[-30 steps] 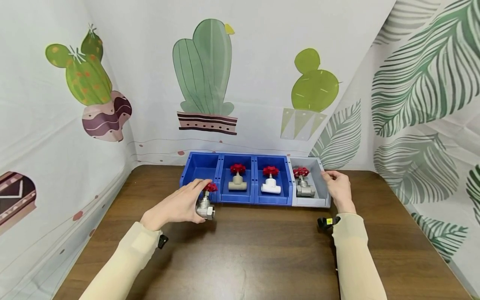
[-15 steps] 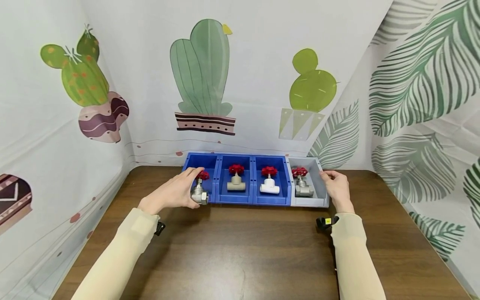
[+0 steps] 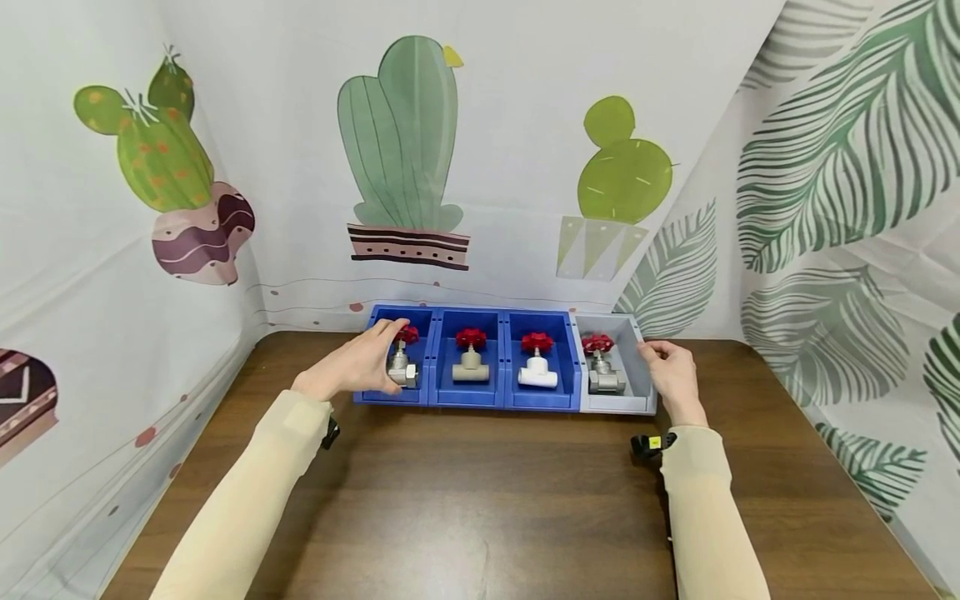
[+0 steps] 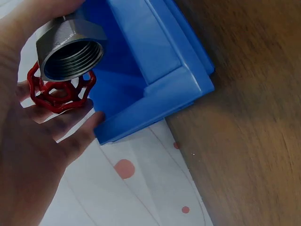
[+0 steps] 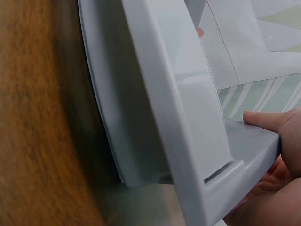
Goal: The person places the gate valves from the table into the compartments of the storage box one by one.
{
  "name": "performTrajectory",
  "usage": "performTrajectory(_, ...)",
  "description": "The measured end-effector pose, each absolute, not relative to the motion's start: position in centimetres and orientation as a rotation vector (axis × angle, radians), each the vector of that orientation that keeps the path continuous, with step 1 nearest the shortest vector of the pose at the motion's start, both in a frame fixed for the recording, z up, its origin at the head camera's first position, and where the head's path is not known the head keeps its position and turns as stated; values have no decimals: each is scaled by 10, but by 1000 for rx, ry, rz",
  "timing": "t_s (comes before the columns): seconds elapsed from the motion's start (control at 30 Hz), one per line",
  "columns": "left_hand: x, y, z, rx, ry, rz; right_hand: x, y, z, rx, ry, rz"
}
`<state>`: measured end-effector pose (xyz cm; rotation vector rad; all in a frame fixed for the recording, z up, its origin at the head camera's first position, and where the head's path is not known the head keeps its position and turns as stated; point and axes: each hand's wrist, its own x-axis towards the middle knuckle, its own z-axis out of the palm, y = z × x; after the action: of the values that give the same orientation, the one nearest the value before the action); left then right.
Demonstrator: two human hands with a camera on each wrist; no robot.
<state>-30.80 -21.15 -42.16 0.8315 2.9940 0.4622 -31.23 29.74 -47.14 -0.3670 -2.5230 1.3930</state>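
Observation:
My left hand (image 3: 363,360) grips a metal gate valve (image 3: 402,367) with a red handwheel, over the leftmost blue bin (image 3: 375,397). The left wrist view shows the valve's threaded hex end (image 4: 73,52) beside the thumb, with the red handwheel (image 4: 61,94) by the fingers. At the far right, my right hand (image 3: 672,377) pinches the side wall of the grey bin (image 3: 643,367). Inside that bin is another metal valve (image 3: 604,375) with a red wheel. A beige valve (image 3: 471,365) and a white valve (image 3: 537,369) occupy the two middle blue bins.
The bins stand side by side along the back of the brown wooden table (image 3: 480,500). Behind them hangs a white cloth (image 3: 517,167) printed with cacti and leaves. Dark wrist cameras (image 3: 647,446) sit below both hands.
The left hand has carried the metal valve back from in front of the leftmost blue bin to over its interior. The right hand keeps its hold on the grey bin's wall.

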Motion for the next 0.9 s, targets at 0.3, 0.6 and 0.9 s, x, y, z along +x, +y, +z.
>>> performTrajectory(0.3,-324,-210,-425,806,2982,477,-314,297,-473,-355,-2505,1385)
performTrajectory(0.6,-332,-203,-423,684,2972,344,-313,298,-473,-352,-2515,1370)
performTrajectory(0.9,-339,-202,-426,636,2965,253,-314,299,-473,-358,-2536,1353)
